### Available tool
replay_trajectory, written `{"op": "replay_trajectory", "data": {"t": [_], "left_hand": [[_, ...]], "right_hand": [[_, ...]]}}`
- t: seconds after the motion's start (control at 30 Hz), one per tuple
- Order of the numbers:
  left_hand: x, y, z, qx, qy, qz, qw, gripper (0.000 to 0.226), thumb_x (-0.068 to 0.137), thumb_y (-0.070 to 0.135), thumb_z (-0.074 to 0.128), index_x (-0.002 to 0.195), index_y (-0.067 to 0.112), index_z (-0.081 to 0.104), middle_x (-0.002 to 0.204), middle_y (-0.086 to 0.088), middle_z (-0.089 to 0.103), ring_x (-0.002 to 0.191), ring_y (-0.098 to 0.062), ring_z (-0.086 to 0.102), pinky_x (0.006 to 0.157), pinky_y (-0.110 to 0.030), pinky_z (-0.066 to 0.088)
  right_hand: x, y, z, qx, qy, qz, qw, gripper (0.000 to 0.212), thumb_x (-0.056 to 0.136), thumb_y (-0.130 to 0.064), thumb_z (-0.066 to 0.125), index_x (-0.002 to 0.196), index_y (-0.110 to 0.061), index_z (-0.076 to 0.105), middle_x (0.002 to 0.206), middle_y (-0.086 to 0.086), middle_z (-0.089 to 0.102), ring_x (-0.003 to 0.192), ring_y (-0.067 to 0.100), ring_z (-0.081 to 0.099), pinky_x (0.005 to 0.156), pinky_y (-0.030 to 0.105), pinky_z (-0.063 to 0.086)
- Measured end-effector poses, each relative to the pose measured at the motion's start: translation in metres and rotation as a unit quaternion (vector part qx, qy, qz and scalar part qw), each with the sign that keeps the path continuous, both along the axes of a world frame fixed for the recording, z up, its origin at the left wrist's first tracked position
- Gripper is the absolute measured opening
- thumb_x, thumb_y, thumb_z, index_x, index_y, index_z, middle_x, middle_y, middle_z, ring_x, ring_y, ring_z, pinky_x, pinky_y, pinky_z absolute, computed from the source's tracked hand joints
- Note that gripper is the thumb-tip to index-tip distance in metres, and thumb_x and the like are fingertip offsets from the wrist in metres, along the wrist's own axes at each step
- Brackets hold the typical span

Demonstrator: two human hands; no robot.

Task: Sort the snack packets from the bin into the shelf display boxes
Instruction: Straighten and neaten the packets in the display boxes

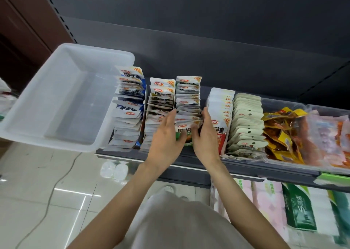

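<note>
At the centre of the frame, the left hand (166, 137) and right hand (205, 135) press with nearly straight fingers against either side of a row of green snack packets (186, 114) standing on the shelf (246, 170). The clear bin (62, 97) sits at upper left.

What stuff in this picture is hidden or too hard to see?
- Head view: the green packet front is mostly covered by the left hand and right hand.
- The display boxes are nearly hidden by standing packets.
- The orange packets at the right edge are blurred and cut off.
- The packet print is too small to read.
</note>
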State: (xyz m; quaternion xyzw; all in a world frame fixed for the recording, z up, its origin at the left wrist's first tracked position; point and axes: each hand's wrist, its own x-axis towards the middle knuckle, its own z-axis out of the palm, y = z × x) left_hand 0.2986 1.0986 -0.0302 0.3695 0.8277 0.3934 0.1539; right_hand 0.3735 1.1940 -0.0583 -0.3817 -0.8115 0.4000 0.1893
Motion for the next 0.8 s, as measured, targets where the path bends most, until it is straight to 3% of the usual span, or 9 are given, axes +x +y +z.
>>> {"op": "replay_trajectory", "data": {"t": [0.13, 0.2, 0.3, 0.37, 0.47, 0.53, 0.6, 0.67, 0.8], "left_hand": [[0.010, 0.014, -0.011, 0.033, -0.078, 0.015, 0.996, 0.067, 0.093, 0.010, 0.054, 0.150, 0.013, 0.018, 0.154, -0.002, 0.026, 0.142, -0.012, 0.021, 0.114, -0.023, 0.021], [0.014, 0.017, -0.016, 0.070, -0.117, 0.028, 0.990, 0.068, 0.094, 0.004, 0.051, 0.150, 0.016, 0.015, 0.156, 0.001, 0.021, 0.143, -0.007, 0.016, 0.114, -0.020, 0.018], [0.022, 0.022, -0.017, 0.115, -0.150, 0.054, 0.981, 0.068, 0.093, -0.001, 0.047, 0.149, 0.019, 0.014, 0.157, 0.004, 0.017, 0.141, 0.000, 0.012, 0.108, -0.004, 0.013], [0.026, 0.025, -0.017, 0.129, -0.155, 0.075, 0.977, 0.068, 0.094, -0.001, 0.047, 0.150, 0.018, 0.012, 0.155, 0.005, 0.018, 0.137, 0.006, 0.013, 0.103, 0.001, 0.013], [0.025, 0.026, -0.019, 0.117, -0.125, 0.089, 0.981, 0.063, 0.094, -0.002, 0.046, 0.149, 0.016, 0.019, 0.150, 0.004, 0.031, 0.130, 0.011, 0.023, 0.105, -0.006, 0.024], [0.023, 0.024, -0.020, 0.096, -0.077, 0.094, 0.988, 0.059, 0.095, -0.001, 0.047, 0.147, 0.016, 0.026, 0.147, -0.001, 0.038, 0.134, -0.003, 0.031, 0.107, -0.018, 0.030], [0.022, 0.019, -0.019, 0.089, -0.056, 0.086, 0.991, 0.058, 0.094, -0.001, 0.049, 0.146, 0.016, 0.030, 0.145, -0.002, 0.043, 0.134, -0.009, 0.035, 0.104, -0.017, 0.030], [0.021, 0.013, -0.017, 0.088, -0.057, 0.072, 0.992, 0.058, 0.093, -0.001, 0.051, 0.145, 0.017, 0.032, 0.143, 0.000, 0.044, 0.129, -0.002, 0.033, 0.102, -0.014, 0.029], [0.016, 0.005, -0.018, 0.079, -0.054, 0.045, 0.994, 0.061, 0.092, -0.002, 0.053, 0.146, 0.013, 0.029, 0.146, -0.001, 0.040, 0.134, -0.005, 0.030, 0.104, -0.008, 0.024]], "right_hand": [[0.002, -0.003, 0.009, -0.058, 0.027, 0.031, 0.997, 0.062, 0.096, -0.009, 0.049, 0.149, -0.016, 0.017, 0.141, -0.013, 0.038, 0.122, -0.010, 0.036, 0.099, 0.002, 0.026], [0.002, -0.002, 0.011, -0.114, 0.063, 0.037, 0.991, 0.064, 0.095, -0.002, 0.048, 0.147, -0.022, 0.016, 0.137, -0.020, 0.034, 0.117, -0.022, 0.032, 0.093, -0.005, 0.024], [0.002, 0.000, 0.008, -0.189, 0.099, 0.029, 0.977, 0.066, 0.096, 0.000, 0.045, 0.150, -0.023, 0.012, 0.150, -0.003, 0.033, 0.133, 0.001, 0.034, 0.109, 0.013, 0.027], [0.002, -0.001, 0.006, -0.212, 0.121, 0.024, 0.969, 0.064, 0.097, 0.000, 0.042, 0.149, -0.024, 0.014, 0.151, -0.007, 0.030, 0.134, -0.003, 0.031, 0.111, 0.017, 0.026], [0.002, -0.001, 0.008, -0.221, 0.124, 0.007, 0.967, 0.061, 0.098, 0.000, 0.042, 0.149, -0.022, 0.017, 0.140, -0.022, 0.031, 0.116, -0.028, 0.030, 0.097, -0.001, 0.027], [0.004, -0.003, 0.011, -0.222, 0.114, -0.007, 0.968, 0.060, 0.098, -0.003, 0.044, 0.149, -0.021, 0.019, 0.138, -0.022, 0.036, 0.111, -0.028, 0.032, 0.094, -0.003, 0.026], [0.007, -0.006, 0.015, -0.207, 0.104, -0.013, 0.973, 0.058, 0.098, -0.008, 0.046, 0.149, -0.021, 0.021, 0.144, -0.015, 0.038, 0.125, -0.015, 0.033, 0.105, 0.008, 0.026], [0.012, -0.008, 0.020, -0.210, 0.091, -0.009, 0.974, 0.058, 0.098, -0.015, 0.048, 0.149, -0.022, 0.022, 0.151, -0.008, 0.031, 0.137, 0.002, 0.027, 0.113, 0.022, 0.023], [0.020, 0.004, 0.030, -0.310, 0.130, -0.006, 0.942, 0.045, 0.099, -0.030, 0.044, 0.144, -0.029, 0.035, 0.147, -0.012, 0.038, 0.136, 0.004, 0.032, 0.114, 0.029, 0.025]]}}
